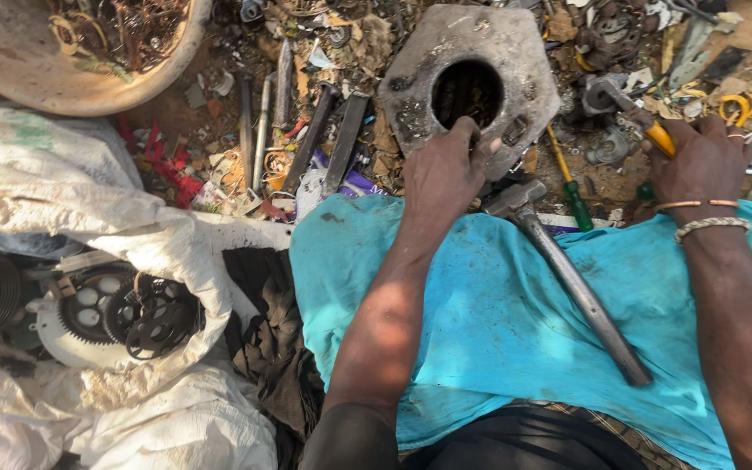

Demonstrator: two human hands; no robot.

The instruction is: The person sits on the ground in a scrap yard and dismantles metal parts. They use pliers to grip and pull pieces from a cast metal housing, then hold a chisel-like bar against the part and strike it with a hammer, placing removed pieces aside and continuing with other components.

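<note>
Nearest the camera, a turquoise cloth (498, 322) covers the person's lap, and a steel hammer (567, 274) lies on it, handle running down to the right, head up near the cloth's far edge. Both forearms stretch forward across the cloth. The left arm runs straight up the middle, wrist slightly bent, and the left hand (446, 174) curls its fingers over the near rim of a heavy grey metal plate (472, 78) with a round hole in its middle; this grip is closed on the plate's edge. The plate sits on the ground just beyond the cloth, among scrap. The right arm reaches along the right side, bracelets at the wrist, and the right hand (698, 161) is closed around the yellow handle of pliers (646, 122), whose jaws point up and left. To the left lie white sacks (89, 226) holding dark gears (145, 313). Farther off stands a round basin (63, 61) of tangled wire.
</note>
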